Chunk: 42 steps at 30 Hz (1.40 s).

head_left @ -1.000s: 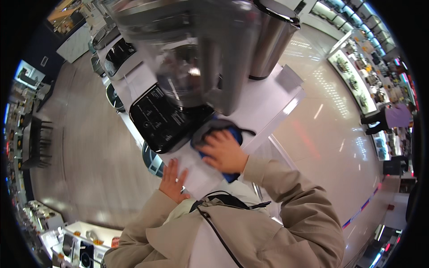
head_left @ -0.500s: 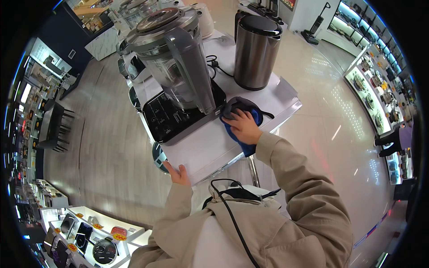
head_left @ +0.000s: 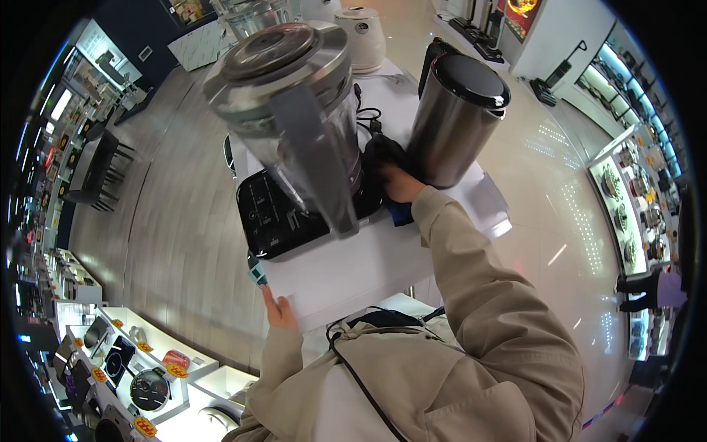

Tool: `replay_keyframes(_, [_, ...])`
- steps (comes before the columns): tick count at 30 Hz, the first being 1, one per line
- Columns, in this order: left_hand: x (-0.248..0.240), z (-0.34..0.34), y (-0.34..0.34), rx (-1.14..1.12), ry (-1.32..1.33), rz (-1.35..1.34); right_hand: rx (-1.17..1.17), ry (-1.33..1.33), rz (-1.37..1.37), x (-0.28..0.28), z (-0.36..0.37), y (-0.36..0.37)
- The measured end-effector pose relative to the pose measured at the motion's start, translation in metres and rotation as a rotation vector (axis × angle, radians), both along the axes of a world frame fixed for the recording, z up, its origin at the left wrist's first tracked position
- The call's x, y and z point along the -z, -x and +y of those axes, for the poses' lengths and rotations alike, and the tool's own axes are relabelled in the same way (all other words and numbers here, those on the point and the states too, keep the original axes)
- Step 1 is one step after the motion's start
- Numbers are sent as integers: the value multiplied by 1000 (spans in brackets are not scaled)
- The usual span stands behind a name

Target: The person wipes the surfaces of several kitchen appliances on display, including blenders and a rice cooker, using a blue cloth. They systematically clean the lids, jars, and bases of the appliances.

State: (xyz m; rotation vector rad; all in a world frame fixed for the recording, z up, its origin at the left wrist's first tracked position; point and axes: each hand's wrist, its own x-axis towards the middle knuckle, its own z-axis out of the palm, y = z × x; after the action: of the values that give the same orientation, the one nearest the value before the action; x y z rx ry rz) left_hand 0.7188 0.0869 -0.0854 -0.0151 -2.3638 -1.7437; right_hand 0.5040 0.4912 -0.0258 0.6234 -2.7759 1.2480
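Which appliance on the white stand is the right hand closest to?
The steel kettle with the black lid: the right hand, on a dark cloth, sits at its base. The blender stands farther left.

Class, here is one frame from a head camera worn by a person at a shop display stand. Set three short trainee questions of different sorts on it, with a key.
1. True or false: the right hand presses a dark cloth between the blender and the steel kettle.
2. Where is the left hand? A) on the blender lid B) at the near edge of the white stand C) on the kettle.
3. Fill in: the blender's base is coloured ____.

Key: 1 true; 2 B; 3 black.
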Motion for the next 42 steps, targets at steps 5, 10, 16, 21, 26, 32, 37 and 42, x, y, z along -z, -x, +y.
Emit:
replay_keyframes(5, [9,-14,-12,-129,-10,-86,-126,82,50,4,-5,17])
replay_keyframes(10, [-7,-3,-17,-241,85,-88,291,-2,175,-4,-39,-9])
replay_keyframes(16, [-9,-5,-18,-237,79,-159,488,112,191,2,-42,22])
replay_keyframes(21, [-8,-2,-16,-195,58,-150,620,360,141,-11,-53,45])
replay_keyframes(26, [-16,2,-18,-174,55,-128,688,138,130,-13,-58,91])
replay_keyframes(32, [-28,10,-18,-164,14,-147,425,224,34,26,-35,143])
replay_keyframes(37, [-39,19,-5,-119,-30,-113,380,496,111,75,-11,129])
replay_keyframes(42, [-34,11,-15,-196,132,-123,404,326,-49,12,-40,24])
